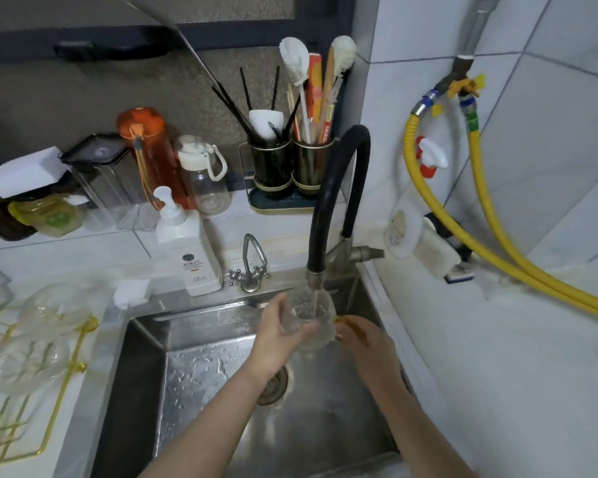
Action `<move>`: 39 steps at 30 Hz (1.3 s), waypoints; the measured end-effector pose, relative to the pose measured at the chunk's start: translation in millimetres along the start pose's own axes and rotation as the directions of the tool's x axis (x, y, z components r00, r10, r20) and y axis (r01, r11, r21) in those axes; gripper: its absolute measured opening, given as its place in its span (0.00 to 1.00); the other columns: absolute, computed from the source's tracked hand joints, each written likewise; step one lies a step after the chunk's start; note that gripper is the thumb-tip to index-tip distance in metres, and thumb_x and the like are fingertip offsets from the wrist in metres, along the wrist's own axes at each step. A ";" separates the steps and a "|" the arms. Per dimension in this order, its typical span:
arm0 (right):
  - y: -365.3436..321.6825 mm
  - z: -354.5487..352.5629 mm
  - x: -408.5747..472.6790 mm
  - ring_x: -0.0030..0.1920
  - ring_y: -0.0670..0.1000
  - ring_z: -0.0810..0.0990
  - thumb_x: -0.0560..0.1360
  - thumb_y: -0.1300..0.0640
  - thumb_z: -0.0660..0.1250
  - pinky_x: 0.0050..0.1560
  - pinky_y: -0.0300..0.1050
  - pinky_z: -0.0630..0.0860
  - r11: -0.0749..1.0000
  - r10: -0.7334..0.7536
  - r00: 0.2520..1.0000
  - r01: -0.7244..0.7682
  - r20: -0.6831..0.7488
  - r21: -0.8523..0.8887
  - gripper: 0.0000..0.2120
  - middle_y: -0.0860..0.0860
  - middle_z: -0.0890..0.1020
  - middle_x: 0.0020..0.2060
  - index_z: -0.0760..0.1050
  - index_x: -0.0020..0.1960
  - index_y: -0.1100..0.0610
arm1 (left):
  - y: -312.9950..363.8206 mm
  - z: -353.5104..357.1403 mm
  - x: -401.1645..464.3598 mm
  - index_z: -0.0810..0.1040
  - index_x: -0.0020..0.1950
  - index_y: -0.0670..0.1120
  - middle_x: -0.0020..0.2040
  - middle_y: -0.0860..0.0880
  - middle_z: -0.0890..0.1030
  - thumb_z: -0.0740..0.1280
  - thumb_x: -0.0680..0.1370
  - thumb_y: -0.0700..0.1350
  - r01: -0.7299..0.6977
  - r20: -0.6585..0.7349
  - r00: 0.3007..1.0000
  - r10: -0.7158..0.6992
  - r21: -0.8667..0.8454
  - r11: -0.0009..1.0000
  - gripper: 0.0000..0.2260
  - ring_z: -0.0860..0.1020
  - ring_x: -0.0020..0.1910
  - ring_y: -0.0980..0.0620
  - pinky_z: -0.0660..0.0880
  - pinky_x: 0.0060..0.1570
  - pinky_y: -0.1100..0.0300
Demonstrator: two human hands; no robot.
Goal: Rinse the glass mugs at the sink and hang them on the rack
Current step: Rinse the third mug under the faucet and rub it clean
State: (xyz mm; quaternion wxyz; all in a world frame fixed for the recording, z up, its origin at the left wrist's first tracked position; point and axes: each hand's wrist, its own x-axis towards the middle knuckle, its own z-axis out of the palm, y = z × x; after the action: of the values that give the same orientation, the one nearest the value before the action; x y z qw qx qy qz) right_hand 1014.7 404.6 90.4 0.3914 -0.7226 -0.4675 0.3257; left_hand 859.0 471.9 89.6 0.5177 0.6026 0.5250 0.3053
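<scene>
A clear glass mug [320, 310] is held upright over the steel sink [142, 360], under the black faucet [328, 201], and water runs into it. My left hand [277, 336] grips its body from the left. My right hand [366, 343] holds its amber handle on the right. On the counter at the left stands a gold wire rack [57, 401] with two clear glass mugs on it, one [50, 308] at the back and one [25, 365] nearer.
A white soap pump bottle [190, 250] and a small tap [251, 267] stand behind the sink. Bottles, jars and a utensil holder [290, 167] line the back ledge. Yellow hoses [491, 243] hang on the tiled wall at the right. The drain [273, 388] lies below my hands.
</scene>
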 end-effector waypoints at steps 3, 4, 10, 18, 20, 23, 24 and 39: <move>8.2 -11.9 -14.6 0.40 0.38 0.78 0.77 0.55 0.65 0.38 0.21 0.70 0.999 0.026 0.998 -0.028 -0.051 -0.029 0.03 0.38 0.79 0.37 0.76 0.47 0.47 | 18.1 17.3 -10.8 0.73 0.50 0.57 0.43 0.59 0.82 0.75 0.68 0.36 -0.064 0.075 0.995 0.069 -0.060 0.996 0.21 0.79 0.45 0.69 0.73 0.42 0.75; 11.5 -13.2 -21.7 0.41 0.39 0.79 0.77 0.55 0.65 0.38 0.22 0.70 0.999 0.037 0.998 -0.038 -0.060 -0.016 0.04 0.39 0.80 0.38 0.77 0.47 0.47 | 19.0 19.6 -18.3 0.73 0.51 0.56 0.43 0.62 0.83 0.74 0.68 0.34 -0.073 0.110 0.991 0.082 -0.082 0.994 0.21 0.78 0.44 0.71 0.73 0.42 0.75; 10.3 6.2 -29.3 0.41 0.38 0.79 0.77 0.56 0.65 0.41 0.29 0.74 0.996 0.067 0.997 -0.064 -0.047 0.058 0.06 0.41 0.82 0.40 0.76 0.47 0.45 | 3.9 4.2 -23.8 0.67 0.59 0.56 0.51 0.65 0.72 0.67 0.74 0.34 -0.004 0.131 0.991 0.030 -0.192 0.981 0.22 0.73 0.41 0.81 0.69 0.40 0.81; 18.1 -6.8 -33.4 0.43 0.45 0.80 0.77 0.55 0.65 0.41 0.27 0.70 0.996 0.089 0.992 -0.089 -0.093 0.004 0.03 0.46 0.82 0.41 0.77 0.50 0.50 | -7.4 12.5 -21.9 0.72 0.59 0.65 0.56 0.65 0.78 0.68 0.75 0.41 0.053 0.215 0.976 -0.012 -0.187 0.981 0.20 0.75 0.53 0.72 0.73 0.50 0.73; 14.6 3.1 -33.8 0.41 0.39 0.78 0.77 0.56 0.65 0.39 0.26 0.72 0.997 0.076 0.995 -0.076 -0.065 0.011 0.03 0.41 0.80 0.39 0.76 0.49 0.49 | -11.3 5.4 -22.2 0.66 0.70 0.58 0.66 0.59 0.71 0.69 0.75 0.44 0.092 0.195 0.979 -0.051 -0.205 0.974 0.25 0.71 0.61 0.67 0.70 0.58 0.72; 5.8 11.3 -20.5 0.39 0.38 0.77 0.77 0.55 0.65 0.41 0.27 0.72 0.998 0.056 0.994 -0.055 -0.093 0.022 0.03 0.38 0.79 0.38 0.76 0.48 0.48 | -2.9 -1.4 -13.1 0.65 0.67 0.57 0.59 0.64 0.73 0.67 0.76 0.41 0.061 0.172 0.985 -0.021 -0.232 0.971 0.23 0.73 0.52 0.76 0.70 0.46 0.79; 3.6 9.6 -15.9 0.39 0.37 0.77 0.77 0.55 0.64 0.39 0.26 0.70 0.998 0.065 0.991 -0.062 -0.113 0.028 0.03 0.38 0.78 0.37 0.76 0.48 0.48 | 3.1 -0.5 -10.0 0.67 0.63 0.59 0.54 0.67 0.73 0.67 0.77 0.40 0.047 0.183 0.983 -0.005 -0.222 0.974 0.20 0.74 0.47 0.78 0.70 0.42 0.80; 3.6 7.9 -11.2 0.43 0.37 0.78 0.77 0.54 0.65 0.41 0.26 0.69 0.992 0.096 0.991 -0.087 -0.096 0.090 0.03 0.40 0.81 0.41 0.77 0.49 0.47 | -6.3 -3.2 -5.1 0.72 0.61 0.61 0.56 0.58 0.80 0.73 0.72 0.43 0.129 0.114 0.989 -0.097 -0.320 0.938 0.23 0.78 0.55 0.57 0.76 0.51 0.62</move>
State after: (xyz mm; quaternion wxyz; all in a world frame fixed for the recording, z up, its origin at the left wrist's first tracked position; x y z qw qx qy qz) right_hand 1005.7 395.3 84.6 0.4295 -0.7414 -0.3992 0.3262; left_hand 852.8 467.5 85.4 0.6520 0.4913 0.4752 0.3283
